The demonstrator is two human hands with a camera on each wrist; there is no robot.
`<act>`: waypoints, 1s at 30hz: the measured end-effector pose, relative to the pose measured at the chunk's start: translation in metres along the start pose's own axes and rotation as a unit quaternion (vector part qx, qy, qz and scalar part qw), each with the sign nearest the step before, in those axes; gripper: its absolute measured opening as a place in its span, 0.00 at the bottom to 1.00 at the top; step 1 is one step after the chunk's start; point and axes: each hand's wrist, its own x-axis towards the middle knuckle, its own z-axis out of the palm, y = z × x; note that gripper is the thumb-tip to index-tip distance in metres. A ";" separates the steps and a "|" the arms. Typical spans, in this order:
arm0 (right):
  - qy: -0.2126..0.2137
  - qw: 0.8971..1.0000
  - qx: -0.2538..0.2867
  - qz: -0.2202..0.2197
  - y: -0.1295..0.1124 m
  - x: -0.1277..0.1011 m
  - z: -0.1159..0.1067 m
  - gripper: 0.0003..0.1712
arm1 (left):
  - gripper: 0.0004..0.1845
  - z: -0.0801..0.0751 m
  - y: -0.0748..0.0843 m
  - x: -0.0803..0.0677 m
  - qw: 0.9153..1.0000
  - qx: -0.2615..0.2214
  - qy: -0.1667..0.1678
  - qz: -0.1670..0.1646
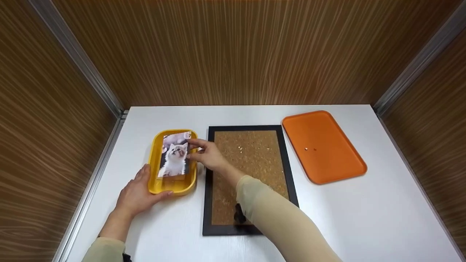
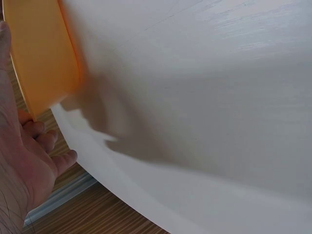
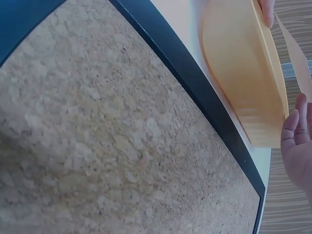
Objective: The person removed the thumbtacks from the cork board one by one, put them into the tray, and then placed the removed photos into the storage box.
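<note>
The person's left hand (image 1: 136, 194) lay against the near left corner of a yellow tray (image 1: 154, 182) that stood on the white table (image 1: 364, 218), its fingers fairly straight along the tray's left wall and the thumb stretched under the near rim, so that it steadied the tray rather than clasped it. In the left wrist view the same hand (image 2: 22, 165) showed beside the tray's outer wall (image 2: 44, 58), the fingers only loosely bent near the table's edge. The right hand (image 1: 209, 154) reached across from the right, its forearm in a beige sleeve (image 1: 280, 218) passing over a cork board (image 1: 255, 160) with a black frame (image 1: 208, 203). Its thumb and fingertips pinched the right edge of a kitten photo (image 1: 174, 154), which lay in the yellow tray, slightly raised at the gripped side and covering most of the tray's floor. The right wrist view showed the cork surface (image 3: 97, 146), the dark frame (image 3: 195, 83) and the tray's yellow wall (image 3: 243, 73) just beyond it, with the photo's pale edge (image 3: 295, 53) above the rim. The cork board lay just beside the yellow tray, on its right. An orange tray (image 1: 335, 160) sat well apart on the far right of the table, turned at an angle, with a couple of tiny specks on its floor. Wood-grain walls (image 1: 233, 51) closed in the table on three sides.
</note>
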 end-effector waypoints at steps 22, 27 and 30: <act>-0.007 0.999 -0.032 0.011 0.007 0.001 0.008 0.33 | 0.72 0.000 -0.002 0.000 1.000 -0.004 0.002 0.004; -0.011 0.999 -0.043 0.021 0.007 0.000 0.012 0.31 | 0.73 0.001 -0.003 0.000 1.000 -0.001 0.004 0.005; -0.011 0.998 -0.056 0.022 0.007 0.001 0.013 0.31 | 0.74 0.001 -0.003 0.000 1.000 -0.001 0.006 0.007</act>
